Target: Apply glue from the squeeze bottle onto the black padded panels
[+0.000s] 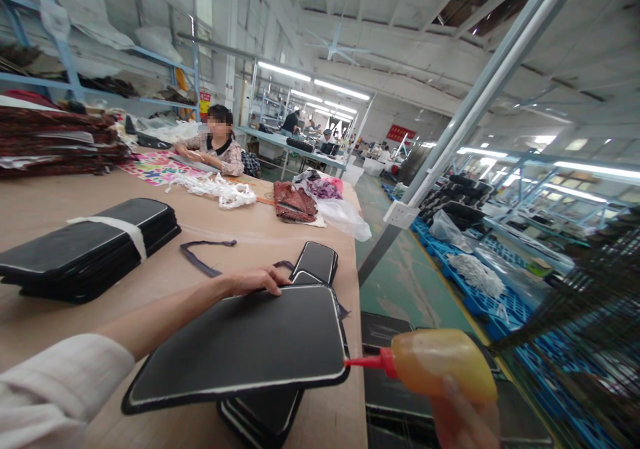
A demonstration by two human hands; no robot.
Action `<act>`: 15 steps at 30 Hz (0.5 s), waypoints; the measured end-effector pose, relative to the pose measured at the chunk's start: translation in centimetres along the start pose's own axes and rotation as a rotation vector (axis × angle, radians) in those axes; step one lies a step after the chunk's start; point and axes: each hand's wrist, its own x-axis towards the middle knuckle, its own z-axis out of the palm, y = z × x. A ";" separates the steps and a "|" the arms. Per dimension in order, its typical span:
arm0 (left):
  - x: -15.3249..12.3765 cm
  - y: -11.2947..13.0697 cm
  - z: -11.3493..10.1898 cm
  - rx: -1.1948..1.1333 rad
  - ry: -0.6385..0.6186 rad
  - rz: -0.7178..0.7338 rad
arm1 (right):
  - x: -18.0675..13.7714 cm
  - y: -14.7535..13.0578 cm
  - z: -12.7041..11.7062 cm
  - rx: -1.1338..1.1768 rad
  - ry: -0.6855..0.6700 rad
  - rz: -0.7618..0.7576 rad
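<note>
A black padded panel with white piping (245, 342) lies on top of similar panels at the near right corner of the brown table (210, 222). My left hand (257, 280) rests on its far edge, fingers flat and pressing down. My right hand (463, 417) grips a yellow squeeze bottle (443, 363) beyond the table's edge. Its red nozzle (367, 362) touches the panel's right rim. A smaller black panel (315, 262) lies just behind.
A stack of black panels tied with a white band (85, 245) sits at the left. A black strap (203, 252), white cord (215, 189) and red fabric (294, 202) lie further back. A person (215, 145) works at the far end. Blue pallets (480, 289) line the floor at right.
</note>
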 end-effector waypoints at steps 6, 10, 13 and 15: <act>0.7 -1.4 -0.5 -0.110 0.008 0.015 | 0.5 1.8 -2.0 0.091 0.154 0.062; 1.4 -2.4 -0.8 -0.183 0.028 0.000 | -0.1 3.3 -1.9 -0.039 0.205 -0.003; 1.8 -3.0 -0.9 -0.237 0.036 -0.009 | -0.9 4.2 -1.6 -0.166 0.254 -0.070; 2.1 -3.2 -0.9 -0.265 0.023 -0.010 | -1.5 4.5 -1.4 -0.253 0.288 -0.138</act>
